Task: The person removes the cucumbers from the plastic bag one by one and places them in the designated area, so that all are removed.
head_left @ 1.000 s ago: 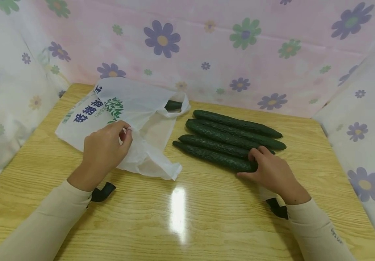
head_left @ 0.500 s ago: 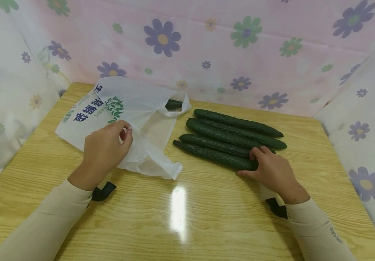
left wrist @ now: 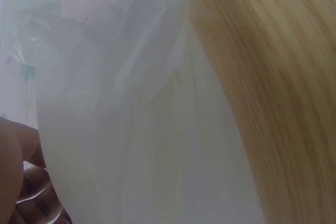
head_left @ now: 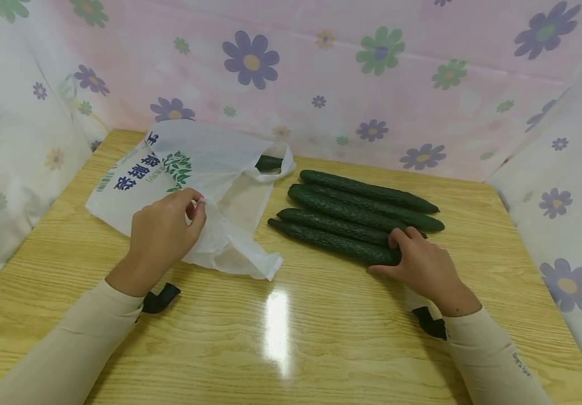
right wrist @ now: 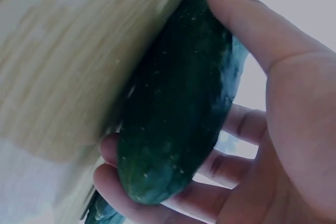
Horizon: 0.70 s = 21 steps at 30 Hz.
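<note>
My left hand point(head_left: 166, 233) pinches the edge of a white plastic bag point(head_left: 199, 140) printed with dark characters and green leaves. Its mouth faces right, and a cucumber end point(head_left: 269, 163) shows inside; the bag covers the rest. In the left wrist view the bag film point(left wrist: 142, 129) fills most of the picture. With thumb and fingers, my right hand point(head_left: 422, 264) grips the right end of the nearest cucumber point(head_left: 331, 242), which lies on the table. The right wrist view shows the fingers curled round that cucumber's rounded tip point(right wrist: 168, 114).
Several more cucumbers point(head_left: 366, 191) lie side by side just behind the gripped one. The wooden table point(head_left: 220, 349) is bounded by a flowered cloth point(head_left: 311, 67) at the back and on both sides.
</note>
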Motion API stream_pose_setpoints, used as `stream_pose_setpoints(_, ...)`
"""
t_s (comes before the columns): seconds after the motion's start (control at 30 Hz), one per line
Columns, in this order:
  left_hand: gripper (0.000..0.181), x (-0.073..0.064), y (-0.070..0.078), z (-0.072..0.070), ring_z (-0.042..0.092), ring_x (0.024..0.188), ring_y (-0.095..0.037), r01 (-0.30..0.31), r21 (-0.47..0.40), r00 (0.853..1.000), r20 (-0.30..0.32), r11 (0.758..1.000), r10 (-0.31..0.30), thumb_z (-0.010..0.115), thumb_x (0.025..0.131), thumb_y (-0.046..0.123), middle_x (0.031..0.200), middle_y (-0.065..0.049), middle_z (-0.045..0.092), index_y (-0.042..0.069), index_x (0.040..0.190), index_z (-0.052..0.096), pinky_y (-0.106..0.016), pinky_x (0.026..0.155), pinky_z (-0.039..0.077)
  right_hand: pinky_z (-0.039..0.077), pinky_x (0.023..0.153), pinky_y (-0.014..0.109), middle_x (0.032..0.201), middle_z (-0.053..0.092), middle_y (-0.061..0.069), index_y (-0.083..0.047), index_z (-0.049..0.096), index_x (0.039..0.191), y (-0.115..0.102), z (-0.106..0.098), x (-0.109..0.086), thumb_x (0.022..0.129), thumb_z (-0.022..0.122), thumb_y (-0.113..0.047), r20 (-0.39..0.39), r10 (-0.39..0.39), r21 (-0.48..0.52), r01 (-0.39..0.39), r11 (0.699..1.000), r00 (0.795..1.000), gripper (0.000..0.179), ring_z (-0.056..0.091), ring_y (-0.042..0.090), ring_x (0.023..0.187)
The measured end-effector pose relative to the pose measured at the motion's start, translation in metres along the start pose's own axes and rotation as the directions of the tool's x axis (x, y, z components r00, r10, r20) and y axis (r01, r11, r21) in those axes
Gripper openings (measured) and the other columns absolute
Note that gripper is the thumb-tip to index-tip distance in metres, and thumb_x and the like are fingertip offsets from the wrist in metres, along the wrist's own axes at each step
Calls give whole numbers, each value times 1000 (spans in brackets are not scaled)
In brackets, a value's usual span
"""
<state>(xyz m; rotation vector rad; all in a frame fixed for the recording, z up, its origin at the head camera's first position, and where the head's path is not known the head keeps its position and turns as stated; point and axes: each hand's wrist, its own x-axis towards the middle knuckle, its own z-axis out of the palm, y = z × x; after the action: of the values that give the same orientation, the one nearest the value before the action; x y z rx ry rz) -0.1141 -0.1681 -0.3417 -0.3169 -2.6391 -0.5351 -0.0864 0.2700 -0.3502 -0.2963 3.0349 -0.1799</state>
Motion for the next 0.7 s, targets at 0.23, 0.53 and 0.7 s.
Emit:
stream_pose_setpoints(0.23,16,-1,0,0,40,43,-16,-9,-8,1000,-13,1000,9,61,95,18,71,-10,65,4,96,68,-26,39,28,35,47,31,94,53,11,-8,56,107,0,-5,-2,78,78,-56,43,7,14,-7,1000,999,60,44,17,53)
stream_pose_setpoints(0.53,15,-1,-1,1,41,43,-16,-8,-1,1000,-24,1000,8,60,95,18,70,-8,65,5,94,68,-27,39,27,45,63,40,92,56,10,-8,60,102,0,-5,-1,76,83,-47,-7,-65,-3,65,998,998,53,51,23,75)
stream_pose_setpoints(0.7,15,-1,0,2,40,43,-15,-11,-3,999,-32,1000,11,60,95,18,69,-8,65,6,93,68,-27,39,27,48,72,46,96,59,11,-8,61,103,-5,-4,1,77,85,-40,-25,-120,2,120,993,992,48,55,26,83)
